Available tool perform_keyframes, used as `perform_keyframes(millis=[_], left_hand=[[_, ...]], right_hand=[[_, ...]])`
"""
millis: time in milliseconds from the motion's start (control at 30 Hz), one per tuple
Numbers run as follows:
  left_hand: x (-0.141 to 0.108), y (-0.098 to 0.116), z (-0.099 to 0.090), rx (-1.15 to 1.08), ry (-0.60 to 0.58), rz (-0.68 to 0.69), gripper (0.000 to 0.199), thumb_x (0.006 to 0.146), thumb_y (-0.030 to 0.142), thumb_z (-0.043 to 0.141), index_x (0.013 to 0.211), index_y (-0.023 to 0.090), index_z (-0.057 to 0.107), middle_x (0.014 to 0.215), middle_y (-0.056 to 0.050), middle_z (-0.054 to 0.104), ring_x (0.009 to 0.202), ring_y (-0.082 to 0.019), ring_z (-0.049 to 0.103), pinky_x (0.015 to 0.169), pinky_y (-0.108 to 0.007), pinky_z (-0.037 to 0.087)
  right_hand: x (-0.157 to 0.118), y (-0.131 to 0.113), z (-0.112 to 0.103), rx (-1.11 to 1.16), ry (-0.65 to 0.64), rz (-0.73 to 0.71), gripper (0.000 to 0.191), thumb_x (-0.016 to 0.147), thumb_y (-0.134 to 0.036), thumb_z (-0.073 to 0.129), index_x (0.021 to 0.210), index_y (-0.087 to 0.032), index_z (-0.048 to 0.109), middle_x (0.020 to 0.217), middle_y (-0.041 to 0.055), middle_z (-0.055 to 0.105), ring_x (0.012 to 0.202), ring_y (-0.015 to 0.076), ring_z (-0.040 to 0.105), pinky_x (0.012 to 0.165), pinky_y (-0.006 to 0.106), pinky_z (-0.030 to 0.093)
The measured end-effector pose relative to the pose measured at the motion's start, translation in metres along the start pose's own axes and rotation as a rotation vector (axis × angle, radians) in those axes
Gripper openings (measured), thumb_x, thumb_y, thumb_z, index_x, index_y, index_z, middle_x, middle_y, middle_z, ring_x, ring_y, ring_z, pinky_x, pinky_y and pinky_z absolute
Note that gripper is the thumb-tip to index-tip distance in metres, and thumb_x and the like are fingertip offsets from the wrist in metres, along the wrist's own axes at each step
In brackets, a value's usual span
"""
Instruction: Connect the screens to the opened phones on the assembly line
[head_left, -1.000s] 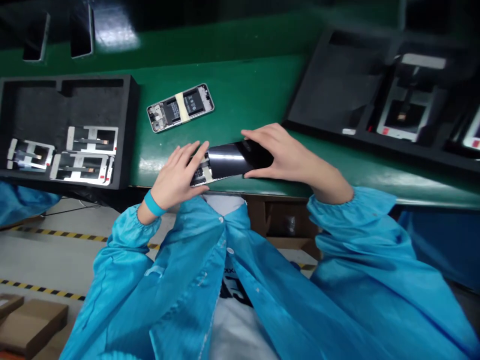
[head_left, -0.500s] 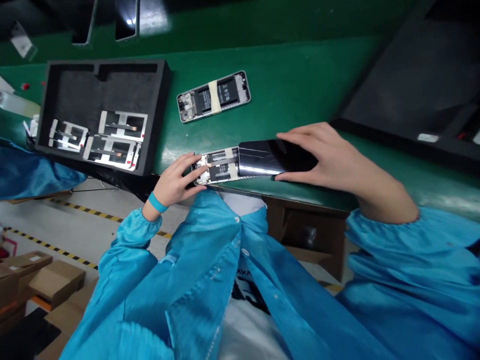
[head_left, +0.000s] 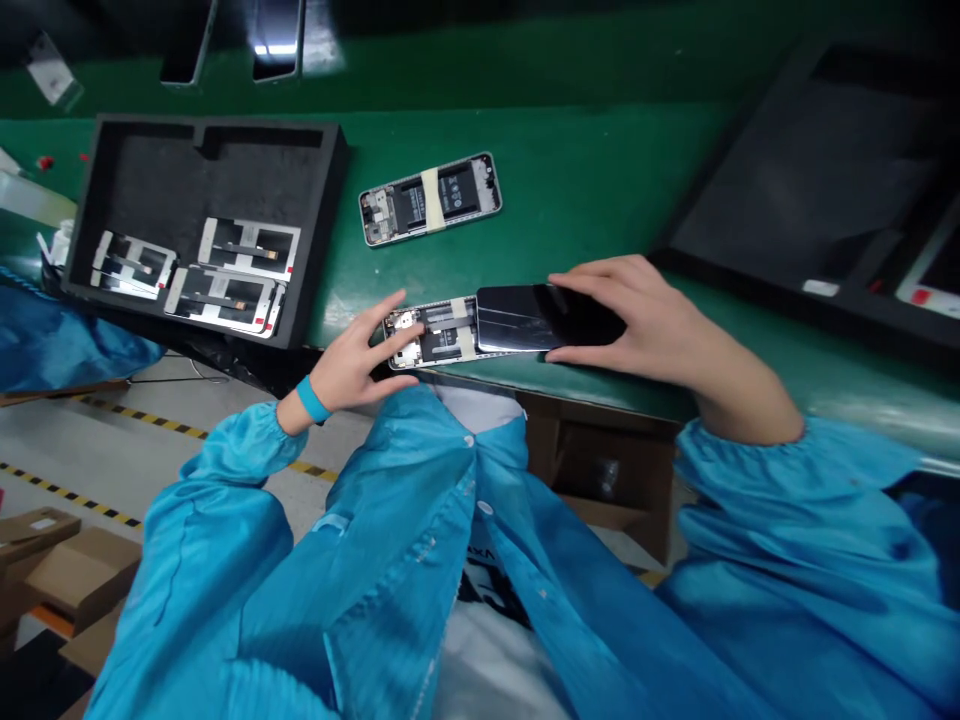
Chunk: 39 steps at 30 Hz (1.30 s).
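A phone frame (head_left: 439, 347) with its insides bare lies at the table's front edge, and a strip of pale tape crosses it. The fingers of my left hand (head_left: 352, 355) are spread around its left end, one fingertip touching the flat ribbon cable (head_left: 450, 323) inside. My right hand (head_left: 630, 315) grips a dark, glossy phone screen (head_left: 514, 318) by its two long edges. The screen's left end overlaps the frame's right part and hides it. Farther back on the table lies a second open phone frame (head_left: 457, 195), its battery taped across.
At left, a black foam tray (head_left: 319, 210) holds several screen panels (head_left: 251, 248). Another dark tray (head_left: 720, 240) stands at right with a panel at its edge. Dark phones (head_left: 277, 40) lie at the back left. Cardboard boxes (head_left: 86, 575) are on the floor.
One finger of my left hand has lifted off the frame's far edge and spread outward. The screen stays almost where it was in my right hand; the view has shifted slightly.
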<state>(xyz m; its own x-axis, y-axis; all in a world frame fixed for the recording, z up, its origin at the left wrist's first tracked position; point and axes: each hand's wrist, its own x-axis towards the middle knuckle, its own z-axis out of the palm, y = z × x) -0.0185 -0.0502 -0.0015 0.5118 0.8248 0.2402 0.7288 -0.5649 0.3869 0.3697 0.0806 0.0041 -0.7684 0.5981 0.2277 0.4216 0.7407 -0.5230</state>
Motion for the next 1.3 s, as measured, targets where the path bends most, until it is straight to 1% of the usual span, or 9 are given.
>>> perform_keyframes(millis=[67,133,233,367,500,633,767,1100,1300], left_hand=[[0.007,0.007,0.007,-0.058,0.037,-0.086,0.092,0.099,0.067,0.066,0.171,0.026,0.028,0.180,-0.024,0.022,0.164,-0.045,0.035,0.127,-0.066,0.043],[0.017,0.013,0.014,-0.064,0.021,-0.119,0.096,0.099,0.067,0.067,0.173,0.023,0.024,0.177,-0.025,0.029,0.163,-0.045,0.036,0.130,-0.067,0.038],[0.032,0.017,0.017,-0.052,-0.017,-0.070,0.085,0.099,0.051,0.067,0.170,0.021,0.032,0.164,-0.021,0.051,0.153,-0.040,0.050,0.130,-0.064,0.039],[0.042,0.019,0.016,-0.033,0.002,-0.069,0.079,0.091,0.035,0.071,0.163,0.018,0.043,0.151,-0.019,0.061,0.141,-0.038,0.058,0.122,-0.060,0.049],[0.043,0.023,0.014,-0.014,0.014,-0.097,0.071,0.087,0.030,0.072,0.154,0.018,0.052,0.148,-0.019,0.063,0.136,-0.038,0.060,0.120,-0.060,0.050],[0.044,0.024,0.012,-0.048,-0.026,-0.095,0.090,0.091,0.042,0.075,0.167,0.018,0.034,0.157,-0.021,0.056,0.147,-0.040,0.053,0.126,-0.062,0.044],[0.049,0.024,0.010,-0.032,-0.075,-0.107,0.100,0.092,0.053,0.078,0.171,0.021,0.026,0.160,-0.020,0.055,0.148,-0.040,0.053,0.131,-0.066,0.036],[0.056,0.013,0.001,-0.075,-0.098,0.003,0.092,0.094,0.033,0.073,0.172,0.023,0.026,0.157,-0.018,0.058,0.144,-0.037,0.057,0.127,-0.062,0.044],[0.054,0.008,-0.001,-0.083,-0.102,0.040,0.084,0.092,0.028,0.073,0.166,0.019,0.036,0.152,-0.018,0.062,0.137,-0.036,0.059,0.118,-0.057,0.053]], right_hand=[[0.000,0.000,0.000,0.003,0.000,0.002,0.082,0.094,-0.076,0.066,0.162,-0.033,0.053,0.139,0.0178,0.065,0.128,0.0429,0.062,0.110,0.061,0.057],[0.000,0.000,-0.001,-0.004,-0.006,-0.001,0.083,0.094,-0.075,0.067,0.162,-0.031,0.053,0.139,0.0178,0.066,0.129,0.0435,0.062,0.110,0.063,0.056],[0.001,-0.001,-0.002,0.001,-0.027,0.021,0.083,0.094,-0.077,0.065,0.162,-0.033,0.053,0.140,0.0174,0.065,0.130,0.0436,0.061,0.111,0.064,0.055],[0.001,-0.002,-0.002,0.006,-0.023,0.018,0.083,0.094,-0.078,0.064,0.162,-0.032,0.054,0.139,0.0168,0.065,0.129,0.0429,0.062,0.111,0.063,0.056],[0.000,-0.003,-0.001,0.016,-0.013,0.025,0.082,0.094,-0.076,0.066,0.159,-0.028,0.057,0.139,0.0159,0.066,0.129,0.0418,0.062,0.110,0.061,0.056],[0.000,-0.003,-0.001,0.050,-0.012,0.055,0.086,0.090,-0.080,0.067,0.159,-0.030,0.056,0.142,0.0142,0.066,0.130,0.0420,0.062,0.111,0.061,0.055],[0.000,-0.004,-0.001,0.021,0.021,0.003,0.093,0.093,-0.077,0.068,0.165,-0.023,0.047,0.144,0.0176,0.066,0.128,0.0398,0.063,0.109,0.059,0.057],[-0.001,-0.009,-0.001,0.012,0.044,0.014,0.095,0.093,-0.077,0.068,0.169,-0.026,0.042,0.150,0.0155,0.064,0.131,0.0397,0.062,0.111,0.061,0.055],[-0.002,-0.007,0.002,0.015,0.029,0.044,0.103,0.091,-0.080,0.067,0.173,-0.027,0.036,0.153,0.0161,0.060,0.133,0.0424,0.060,0.113,0.066,0.052]])
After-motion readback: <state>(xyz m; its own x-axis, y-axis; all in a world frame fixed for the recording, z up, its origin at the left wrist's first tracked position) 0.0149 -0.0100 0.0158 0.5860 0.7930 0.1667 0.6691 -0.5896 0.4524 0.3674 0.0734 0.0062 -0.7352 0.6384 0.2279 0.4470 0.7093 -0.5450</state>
